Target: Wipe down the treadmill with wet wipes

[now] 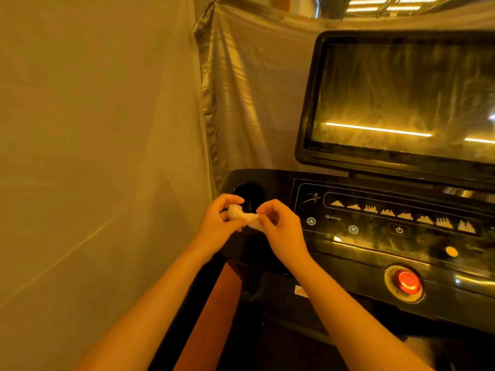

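Pale, smooth sheeting (93,129) hangs on the left, and a shiny, creased curtain (251,89) hangs behind the machine, all under amber light. The treadmill's glossy black console (375,253) carries one large, dark, streaky screen (401,97), one round cup holder (249,190), and one domed red button (407,282) in a gold ring. Its flat panel shows eight bar-graph icons (405,216), two round blue arrow buttons (311,221), one power symbol (399,230), a running-figure logo and the word "INCLINE" (333,217).

One white, crumpled wet wipe (241,216) sits between both hands, just in front of the cup holder at the console's left end. The left hand (217,223) curls its fingers round the bunched part. The right hand (284,228) pinches the loose end with bent fingers.
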A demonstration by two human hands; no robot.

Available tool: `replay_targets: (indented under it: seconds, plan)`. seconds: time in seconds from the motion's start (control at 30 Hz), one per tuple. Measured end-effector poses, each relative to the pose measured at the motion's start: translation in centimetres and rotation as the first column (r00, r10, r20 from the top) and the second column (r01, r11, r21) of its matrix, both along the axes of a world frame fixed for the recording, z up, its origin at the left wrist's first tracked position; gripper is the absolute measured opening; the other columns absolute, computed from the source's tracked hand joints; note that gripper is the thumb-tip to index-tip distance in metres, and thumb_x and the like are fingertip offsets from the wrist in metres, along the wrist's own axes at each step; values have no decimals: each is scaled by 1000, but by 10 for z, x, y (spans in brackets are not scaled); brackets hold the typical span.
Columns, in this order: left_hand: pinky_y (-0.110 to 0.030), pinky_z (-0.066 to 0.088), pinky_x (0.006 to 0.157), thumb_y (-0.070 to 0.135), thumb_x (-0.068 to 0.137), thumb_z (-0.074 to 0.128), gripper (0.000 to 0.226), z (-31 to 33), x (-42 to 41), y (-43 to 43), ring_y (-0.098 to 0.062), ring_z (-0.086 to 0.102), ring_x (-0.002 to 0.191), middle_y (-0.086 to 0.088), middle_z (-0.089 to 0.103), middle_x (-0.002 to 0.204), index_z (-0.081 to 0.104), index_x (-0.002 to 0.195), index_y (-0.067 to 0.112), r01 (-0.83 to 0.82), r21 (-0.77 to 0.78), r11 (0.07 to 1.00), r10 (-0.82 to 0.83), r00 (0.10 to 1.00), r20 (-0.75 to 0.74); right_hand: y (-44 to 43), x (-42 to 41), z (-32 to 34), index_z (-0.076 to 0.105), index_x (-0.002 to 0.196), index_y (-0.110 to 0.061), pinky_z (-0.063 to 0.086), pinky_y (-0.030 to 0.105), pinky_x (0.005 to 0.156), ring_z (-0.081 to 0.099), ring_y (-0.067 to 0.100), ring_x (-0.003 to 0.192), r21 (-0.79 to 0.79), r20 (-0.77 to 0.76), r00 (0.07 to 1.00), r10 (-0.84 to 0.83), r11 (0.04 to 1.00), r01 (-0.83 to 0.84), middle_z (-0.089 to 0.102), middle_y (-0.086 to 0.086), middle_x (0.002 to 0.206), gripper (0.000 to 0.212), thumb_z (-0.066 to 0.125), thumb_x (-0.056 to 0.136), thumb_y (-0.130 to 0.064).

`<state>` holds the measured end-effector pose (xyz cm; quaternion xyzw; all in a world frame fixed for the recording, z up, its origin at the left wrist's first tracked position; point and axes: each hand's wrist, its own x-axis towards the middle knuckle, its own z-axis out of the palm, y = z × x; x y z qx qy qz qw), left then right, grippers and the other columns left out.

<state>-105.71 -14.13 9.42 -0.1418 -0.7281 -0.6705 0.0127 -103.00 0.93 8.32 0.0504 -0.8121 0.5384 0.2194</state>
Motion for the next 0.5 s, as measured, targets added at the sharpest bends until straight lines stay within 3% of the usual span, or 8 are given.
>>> replay_targets:
  seconds: [0.13,0.3,0.37,0.5]
  plan:
    - [-15,50,61,-5,83,67,35,-3,-3,-5,0,63,74,2,61,104,63,107,19,24,-93,995,-21,999,37,4,-7,0,61,89,-22,48,15,73,60,3,85,-32,-10,1000,-2,999,1,62,-6,91,18,57,92,-4]
    - [-14,47,56,-4,89,62,19,-7,-3,-4,0,56,56,-2,62,79,65,97,12,20,-88,996,-12,996,93,18,-17,2,61,89,-20,51,17,77,61,2,84,-102,-15,998,68,992,-69,62,-8,89,19,58,92,-2]
    - [-16,51,61,3,92,62,11,-7,-1,0,-6,59,65,-3,63,79,65,98,11,-36,11,999,34,989,142,21,-19,3,61,89,-20,50,18,75,60,4,82,-127,-28,996,90,988,-93,62,-7,88,18,58,92,-2]
    - [-29,57,84,16,94,60,13,-8,7,21,-14,68,98,-1,70,103,62,107,19,-140,197,970,93,969,227,21,-21,3,61,87,-22,50,20,68,62,10,77,-149,-5,976,218,965,-216,64,-1,83,17,63,89,-5]
